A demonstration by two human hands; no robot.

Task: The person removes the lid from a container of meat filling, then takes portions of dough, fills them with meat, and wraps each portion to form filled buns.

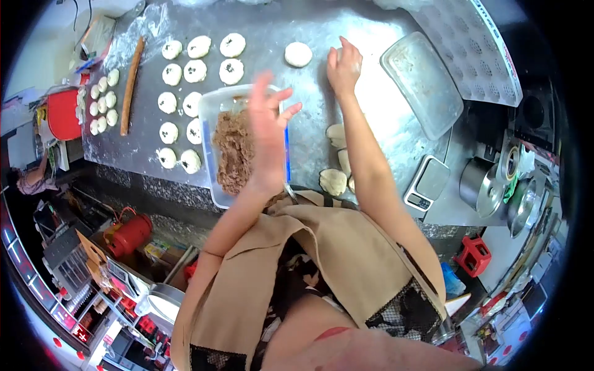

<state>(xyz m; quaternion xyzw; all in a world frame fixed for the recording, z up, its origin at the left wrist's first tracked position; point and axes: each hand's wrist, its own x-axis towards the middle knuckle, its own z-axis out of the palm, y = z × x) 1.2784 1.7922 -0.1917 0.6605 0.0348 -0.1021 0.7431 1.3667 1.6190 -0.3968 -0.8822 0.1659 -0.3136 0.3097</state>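
1. Left hand [267, 139]: over the tub [208, 127], blurred. Fingers open and spread. Can't tell if it touches the filling [230, 151].
2. Right hand [344, 71]: just right of the lone bun [298, 54], apart from it, toward the far edge of the desk [312, 117]. Fingers loosely bent, open. Contact with desk unclear.
3. Lone bun: pale, round, between the far edge and the tub, a bit right of it.
4. Tub: clear, at the near edge, brown filling inside.
5. Group of buns [195, 70]: left of and beyond the tub, dark specks on most tops.
6. Rolling pin [132, 86]: left of that group. Small dough balls [111, 99] further out, by the left edge.
7. Dough pieces [333, 182]: near edge, right of tub, partly behind the right forearm.
8. Clear lid [424, 83]: flat, right of right hand. Scale [432, 178]: near edge, right of right forearm.
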